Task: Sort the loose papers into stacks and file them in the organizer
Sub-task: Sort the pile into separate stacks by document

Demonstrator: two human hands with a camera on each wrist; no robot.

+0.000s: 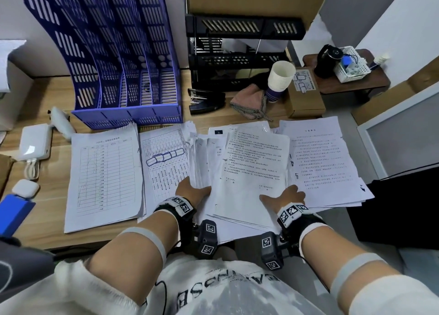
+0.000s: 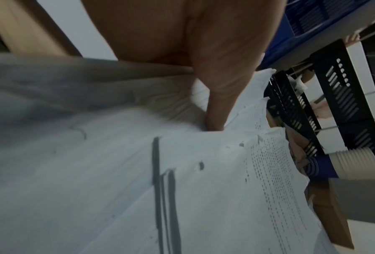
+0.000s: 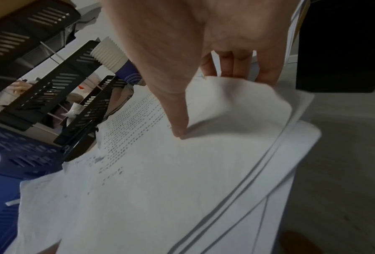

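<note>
Near the counter [image 1: 59, 91] edge, both hands, left hand [image 1: 193, 191] and right hand [image 1: 286, 197], are gripping the middle paper pile [image 1: 247, 172], thumbs on top; squaring it, then filing in the blue organizer [image 1: 107, 53], likely comes next.

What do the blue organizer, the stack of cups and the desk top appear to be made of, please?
Blue organizer: moulded plastic, judging by the slotted walls and slight sheen. Stack of cups: likely paper, matte white with rolled rims. Desk top: wood-look, probably laminate; printed grain, smooth.

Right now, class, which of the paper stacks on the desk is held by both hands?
The middle stack of text pages: the left hand and right hand grip its near edge. The table-form stack and far-right stack lie untouched.
</note>
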